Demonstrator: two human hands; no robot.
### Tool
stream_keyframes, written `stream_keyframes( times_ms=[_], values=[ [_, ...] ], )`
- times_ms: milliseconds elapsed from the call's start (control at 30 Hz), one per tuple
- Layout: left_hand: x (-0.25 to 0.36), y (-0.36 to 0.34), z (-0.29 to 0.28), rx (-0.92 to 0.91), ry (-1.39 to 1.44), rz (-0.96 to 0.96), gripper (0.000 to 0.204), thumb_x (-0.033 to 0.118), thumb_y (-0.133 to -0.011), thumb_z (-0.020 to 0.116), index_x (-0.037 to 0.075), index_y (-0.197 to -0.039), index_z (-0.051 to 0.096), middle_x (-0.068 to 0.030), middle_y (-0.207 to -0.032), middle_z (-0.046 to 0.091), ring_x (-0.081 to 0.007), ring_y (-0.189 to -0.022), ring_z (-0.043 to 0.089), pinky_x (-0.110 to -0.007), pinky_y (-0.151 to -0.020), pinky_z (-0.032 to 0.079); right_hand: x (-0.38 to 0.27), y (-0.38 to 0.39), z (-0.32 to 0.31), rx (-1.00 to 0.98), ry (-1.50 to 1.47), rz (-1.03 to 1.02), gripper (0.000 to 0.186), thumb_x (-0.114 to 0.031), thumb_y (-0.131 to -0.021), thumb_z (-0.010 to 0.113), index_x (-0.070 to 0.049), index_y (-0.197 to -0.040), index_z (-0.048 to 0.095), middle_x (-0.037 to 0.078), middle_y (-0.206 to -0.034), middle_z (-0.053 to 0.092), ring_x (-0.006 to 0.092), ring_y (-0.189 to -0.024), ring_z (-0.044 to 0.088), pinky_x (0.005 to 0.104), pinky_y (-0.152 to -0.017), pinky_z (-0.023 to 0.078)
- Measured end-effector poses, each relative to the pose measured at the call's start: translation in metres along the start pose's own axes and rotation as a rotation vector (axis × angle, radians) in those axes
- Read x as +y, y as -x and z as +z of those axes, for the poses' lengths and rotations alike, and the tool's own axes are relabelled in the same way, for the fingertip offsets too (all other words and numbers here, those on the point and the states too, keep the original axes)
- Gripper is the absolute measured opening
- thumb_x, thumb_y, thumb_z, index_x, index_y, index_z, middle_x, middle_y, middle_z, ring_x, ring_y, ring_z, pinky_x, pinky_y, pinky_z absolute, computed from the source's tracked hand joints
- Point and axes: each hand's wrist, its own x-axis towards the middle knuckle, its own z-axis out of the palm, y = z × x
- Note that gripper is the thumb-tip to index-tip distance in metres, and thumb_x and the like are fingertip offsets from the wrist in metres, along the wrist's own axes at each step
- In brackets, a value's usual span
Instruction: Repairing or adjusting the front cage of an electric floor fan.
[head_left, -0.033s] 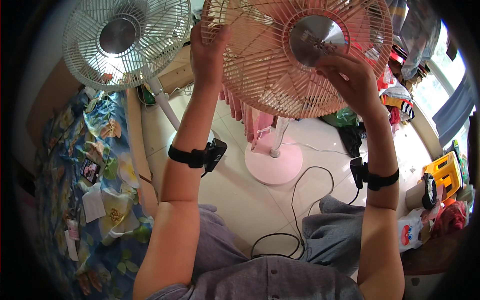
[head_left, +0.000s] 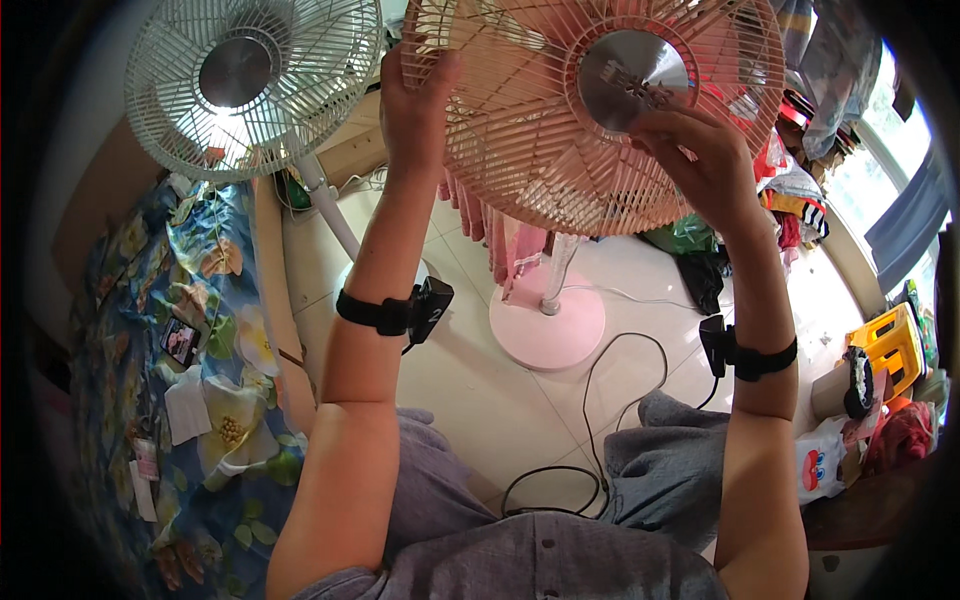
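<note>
A pink standing fan (head_left: 520, 165) faces me, its wire grille filling the upper middle of the view. My left hand (head_left: 415, 110) is closed around the left rim of this grille, the thumb on the front. At the grille's centre is a shiny silver disc (head_left: 625, 75) with dark marks on it. My right hand (head_left: 700, 160) has its fingertips pinched together at the disc's lower right edge. Whatever is between those fingertips is hidden. Below the grille, the fan's pole (head_left: 560, 275) runs down to a round pink base (head_left: 545, 330) on the tiled floor.
A white standing fan (head_left: 250, 120) is at the upper left, beside a bed with a blue floral cover (head_left: 215, 330). Black cable (head_left: 590, 400) loops over the floor by my legs. Clothes, bags and a yellow plastic stool (head_left: 890, 350) crowd the right side.
</note>
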Motion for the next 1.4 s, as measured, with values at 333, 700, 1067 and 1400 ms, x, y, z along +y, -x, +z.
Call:
stream_keyframes(
  times_ms=[333,700,1067,1400],
  values=[
    [0.003,-0.003,0.006,0.020,0.094,-0.018,0.049,0.027,-0.083,0.073,0.001,-0.119,0.052,-0.0051,-0.105,0.063,-0.0128,-0.092,0.058,-0.028,-0.085,0.046,-0.002,-0.005,0.007,0.008,0.147,-0.092,0.013,-0.006,-0.083,0.064,-0.006,-0.095,0.066,0.011,-0.083,0.067,0.0302,-0.072,0.065,0.0368,-0.064,0.052],
    [-0.001,-0.004,0.004,-0.005,0.097,0.001,0.050,0.028,-0.084,0.073,0.001,-0.120,0.051,-0.0047,-0.106,0.061,-0.0125,-0.093,0.057,-0.028,-0.086,0.045,0.006,-0.001,0.006,-0.052,0.048,-0.060,0.018,-0.005,-0.082,0.067,-0.005,-0.100,0.067,0.011,-0.088,0.069,0.0291,-0.076,0.067,0.0366,-0.068,0.053],
    [0.001,-0.005,0.005,-0.018,0.094,-0.005,0.053,0.031,-0.085,0.073,0.001,-0.122,0.049,-0.0051,-0.108,0.059,-0.0128,-0.097,0.056,-0.029,-0.088,0.044,0.000,-0.002,-0.006,0.001,0.051,-0.067,0.015,-0.005,-0.083,0.066,-0.005,-0.097,0.068,0.011,-0.085,0.068,0.0265,-0.073,0.067,0.0353,-0.065,0.053],
    [0.002,-0.005,0.002,-0.008,0.078,-0.033,0.048,0.026,-0.085,0.072,0.002,-0.120,0.049,-0.0047,-0.107,0.059,-0.0130,-0.097,0.055,-0.029,-0.089,0.044,0.006,0.003,-0.006,-0.015,0.079,-0.018,0.016,-0.007,-0.083,0.066,-0.006,-0.099,0.068,0.011,-0.085,0.068,0.0272,-0.072,0.066,0.0351,-0.063,0.053]
  ],
)
